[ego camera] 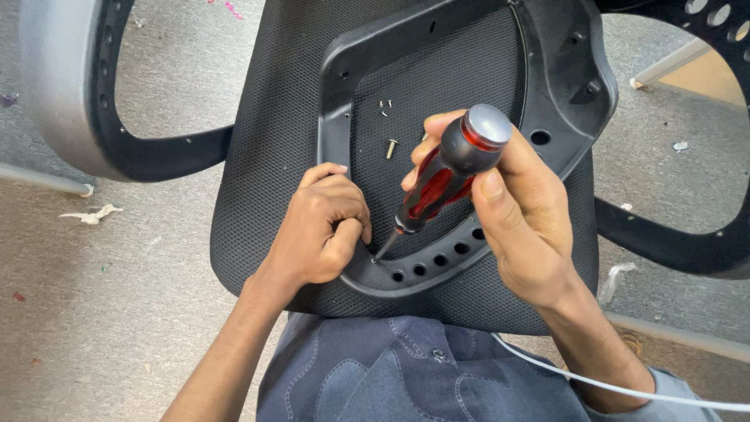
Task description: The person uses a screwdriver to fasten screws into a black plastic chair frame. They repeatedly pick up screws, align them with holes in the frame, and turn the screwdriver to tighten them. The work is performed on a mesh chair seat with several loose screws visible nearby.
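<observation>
A stiff red-and-black screwdriver point(445, 176), judged light, was gripped at its handle by right-hand point(523, 211) fingers near the black plastic frame's point(375, 277) front edge; left-hand point(324, 230) fingers were curled shut beside its tip.

- The frame point(348, 70) lies on the chair seat point(269, 156), which rests on my lap point(406, 367).
- My left hand point(320, 230) sits at the frame's near left edge, my right hand point(519, 211) to its right.
- The screwdriver point(445, 172) in my right hand slants down and left, its tip at the near rim just beside my left fingers.
- Loose screws point(388, 129) lie on the seat inside the frame, farther off.
- An armrest point(62, 94) stands far left.
</observation>
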